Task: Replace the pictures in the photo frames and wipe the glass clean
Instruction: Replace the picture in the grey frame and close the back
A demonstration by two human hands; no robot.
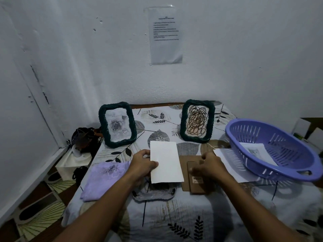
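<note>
Left hand (pixel 142 164) pinches white sheet (pixel 166 162) by its left edge, near worktop front: light, floppy, creases easily; right hand (pixel 208 165) hovers, fingers loosely curled, holding nothing.

Frames at the back, papers and hands in the middle, basket at right.

On the leaf-patterned cloth-covered table (pixel 157 215), a dark green woven frame with a rose picture (pixel 116 124) stands left of centre, and a dark green woven frame with a scribble picture (pixel 197 120) right of centre. Below them, the left hand (pixel 142 166) holds a blank white sheet (pixel 165 164); the right hand (pixel 210 166) rests on brown cardboard backing boards (pixel 195 182). A lilac folded cloth (pixel 103 179) lies at left, a purple slotted plastic basket (pixel 272 151) at right, above a white paper (pixel 234 165).
</note>
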